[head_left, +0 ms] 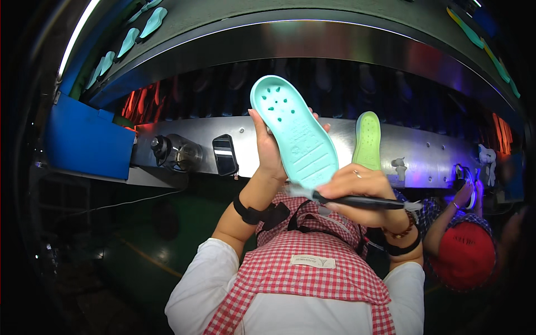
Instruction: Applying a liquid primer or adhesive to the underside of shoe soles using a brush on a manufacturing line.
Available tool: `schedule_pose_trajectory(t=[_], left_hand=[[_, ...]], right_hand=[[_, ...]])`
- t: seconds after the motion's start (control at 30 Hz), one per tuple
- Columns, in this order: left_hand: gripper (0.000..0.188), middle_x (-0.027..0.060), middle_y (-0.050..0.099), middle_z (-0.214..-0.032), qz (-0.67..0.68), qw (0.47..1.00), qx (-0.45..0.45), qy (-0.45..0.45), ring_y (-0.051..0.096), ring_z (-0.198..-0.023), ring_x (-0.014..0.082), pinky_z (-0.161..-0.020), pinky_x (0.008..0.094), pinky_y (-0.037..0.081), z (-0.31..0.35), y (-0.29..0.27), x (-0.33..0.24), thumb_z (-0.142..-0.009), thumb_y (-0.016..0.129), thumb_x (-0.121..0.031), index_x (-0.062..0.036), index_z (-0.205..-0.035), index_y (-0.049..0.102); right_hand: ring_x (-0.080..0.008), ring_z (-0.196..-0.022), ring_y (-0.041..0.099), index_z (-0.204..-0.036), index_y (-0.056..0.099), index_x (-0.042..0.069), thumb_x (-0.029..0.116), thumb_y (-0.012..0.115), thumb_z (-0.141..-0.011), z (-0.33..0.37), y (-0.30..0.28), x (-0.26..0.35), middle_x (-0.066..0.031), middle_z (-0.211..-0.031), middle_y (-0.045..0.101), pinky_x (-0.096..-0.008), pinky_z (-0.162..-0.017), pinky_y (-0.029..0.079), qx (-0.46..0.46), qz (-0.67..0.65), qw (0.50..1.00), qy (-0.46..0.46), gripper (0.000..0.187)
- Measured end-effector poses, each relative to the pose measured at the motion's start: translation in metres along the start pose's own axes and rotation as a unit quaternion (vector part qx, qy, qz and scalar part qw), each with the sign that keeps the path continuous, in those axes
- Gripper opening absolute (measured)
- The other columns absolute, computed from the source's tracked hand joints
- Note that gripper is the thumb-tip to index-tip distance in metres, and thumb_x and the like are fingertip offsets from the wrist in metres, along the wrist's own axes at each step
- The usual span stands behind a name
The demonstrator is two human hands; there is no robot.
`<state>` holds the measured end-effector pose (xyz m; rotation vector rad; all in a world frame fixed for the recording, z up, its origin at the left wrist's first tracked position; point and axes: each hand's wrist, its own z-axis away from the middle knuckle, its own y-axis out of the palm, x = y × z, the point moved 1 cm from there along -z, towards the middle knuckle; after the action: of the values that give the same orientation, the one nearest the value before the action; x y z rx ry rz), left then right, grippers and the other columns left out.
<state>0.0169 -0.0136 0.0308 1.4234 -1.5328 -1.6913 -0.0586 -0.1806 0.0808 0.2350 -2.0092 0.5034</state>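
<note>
My left hand [269, 146] is closed around a turquoise shoe sole [294, 134], its fingers wrapped behind the upper half. The sole tilts upright with its patterned face toward me; small holes mark the top part and grooves cross the lower part. In my right hand [357, 192] is a black-handled brush [365, 202], gripped near its bristle end. The pale bristles, smeared by motion, are at the sole's lower end; whether they touch it I cannot tell. Beyond my right hand a green shoe sole [367, 139] stands near the metal ledge.
On the metal ledge [329, 124] lie a phone [225, 155] and a dark bottle [176, 152]. A blue box [84, 139] stands at the left. Turquoise soles [153, 22] rest on the upper belt. To my right works a person in a red cap [466, 255].
</note>
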Motion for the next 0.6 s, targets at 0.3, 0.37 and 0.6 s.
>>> schedule_pose_trajectory(t=[0.3, 0.37, 0.6], left_hand=[[0.078, 0.0149, 0.047, -0.121, -0.016, 1.0, 0.02, 0.013, 0.048, -0.109, 0.0276, -0.096, 0.0465, 0.037, 0.0, 0.012, -0.014, -0.081, 0.028, -0.066, -0.0026, -0.126, 0.036], [0.076, 0.0169, 0.051, -0.115, -0.024, 0.997, -0.067, 0.033, 0.055, -0.1, 0.0325, -0.083, 0.0431, 0.048, -0.007, 0.031, -0.012, -0.082, 0.027, -0.065, -0.0016, -0.122, 0.041], [0.06, 0.0178, 0.047, -0.121, 0.062, 0.994, -0.091, 0.022, 0.051, -0.106, 0.0305, -0.097, 0.0461, 0.036, 0.028, 0.043, 0.015, -0.092, 0.015, -0.045, -0.0017, -0.129, 0.033]], right_hand=[[-0.0231, -0.103, 0.053, -0.088, 0.064, 0.0, -0.001, 0.067, -0.068, 0.014, -0.013, -0.018, -0.0124, -0.089, 0.064, -0.036, -0.088, 0.042, 0.047, -0.149, 0.986, 0.057, 0.021], [-0.0259, -0.102, 0.054, -0.088, 0.062, -0.003, -0.002, 0.064, -0.07, 0.016, -0.014, -0.033, -0.0151, -0.093, 0.063, -0.0379, -0.092, 0.04, -0.099, -0.232, 0.964, 0.086, 0.018], [-0.0208, -0.092, 0.059, -0.093, 0.058, -0.005, -0.002, 0.056, -0.078, 0.014, 0.011, -0.029, -0.0164, -0.099, 0.059, -0.0289, -0.082, 0.047, -0.166, -0.386, 0.891, 0.169, 0.016]])
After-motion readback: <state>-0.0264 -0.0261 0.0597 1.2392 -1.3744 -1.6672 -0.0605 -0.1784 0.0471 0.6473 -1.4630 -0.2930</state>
